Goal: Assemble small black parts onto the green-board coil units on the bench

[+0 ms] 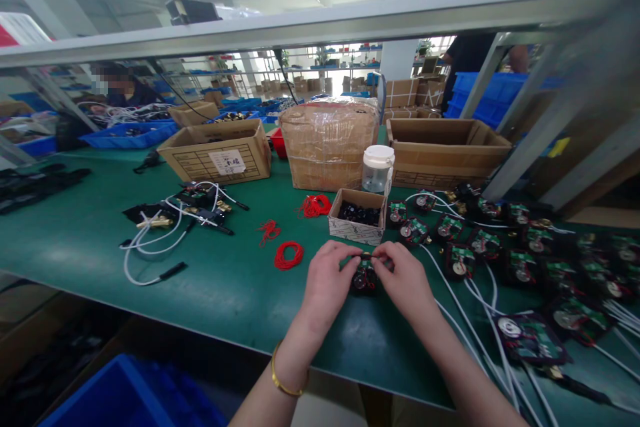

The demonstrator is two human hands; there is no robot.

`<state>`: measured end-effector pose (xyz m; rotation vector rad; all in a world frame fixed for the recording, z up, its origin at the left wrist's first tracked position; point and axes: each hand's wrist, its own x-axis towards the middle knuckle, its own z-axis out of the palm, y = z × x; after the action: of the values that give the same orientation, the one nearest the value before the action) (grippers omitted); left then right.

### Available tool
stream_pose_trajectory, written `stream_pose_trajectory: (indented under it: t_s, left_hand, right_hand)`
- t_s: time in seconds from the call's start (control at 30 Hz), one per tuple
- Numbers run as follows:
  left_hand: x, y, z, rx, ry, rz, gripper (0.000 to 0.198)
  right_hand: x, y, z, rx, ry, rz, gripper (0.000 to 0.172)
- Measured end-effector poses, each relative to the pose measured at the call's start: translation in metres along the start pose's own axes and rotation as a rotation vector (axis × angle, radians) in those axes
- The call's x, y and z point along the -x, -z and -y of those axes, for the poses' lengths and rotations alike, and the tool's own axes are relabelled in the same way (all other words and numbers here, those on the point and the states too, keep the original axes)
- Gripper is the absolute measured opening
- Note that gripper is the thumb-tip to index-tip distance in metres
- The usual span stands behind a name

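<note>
Pinched far edge of small black unit [364,279] with fingertips of left hand [327,275] and right hand [404,273]; couldn't tell exact piece gripped. Had unit on or just above green table [225,300], 6 o'clock of parts box [356,232]. Saw red wire coil [279,256] around 10, white-cabled assembly [199,195] farther out at 10, circuit-board units [459,261] from 1 to 4.

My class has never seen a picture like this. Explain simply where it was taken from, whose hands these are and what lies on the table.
There is one picture, from a camera worn on a person's head, looking forward and down. No machine: that person's bare left hand and right hand together pinch at the top of a small dark device. On the green table lie red wire coils, a small box of black parts and, rightward, many circuit boards.
</note>
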<state>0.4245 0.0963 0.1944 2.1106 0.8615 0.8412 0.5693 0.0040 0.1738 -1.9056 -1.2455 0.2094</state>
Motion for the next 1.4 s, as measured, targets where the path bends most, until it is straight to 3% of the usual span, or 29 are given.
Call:
stream_pose_trajectory:
  t_s: [0.23,0.5,0.7,0.83,1.4]
  left_hand:
    - [-0.011,-0.005,-0.012,-0.125,0.032,0.15,0.018]
    - [-0.017,-0.009,-0.019,-0.154,0.06,0.129,0.018]
    - [-0.019,-0.009,-0.016,-0.137,0.102,0.136,0.018]
    - [-0.02,-0.009,-0.015,-0.124,0.102,0.138,0.017]
    - [-0.021,-0.011,-0.013,-0.113,0.121,0.128,0.014]
  right_hand:
    - [-0.005,-0.002,-0.002,-0.151,-0.126,0.009,0.01]
    - [-0.005,-0.002,-0.004,-0.236,-0.144,-0.008,0.009]
    - [-0.004,0.003,-0.006,-0.375,-0.166,0.04,0.025]
    - [-0.004,0.003,-0.008,-0.449,-0.203,0.05,0.026]
    - [-0.004,-0.005,-0.006,-0.304,-0.121,0.001,0.016]
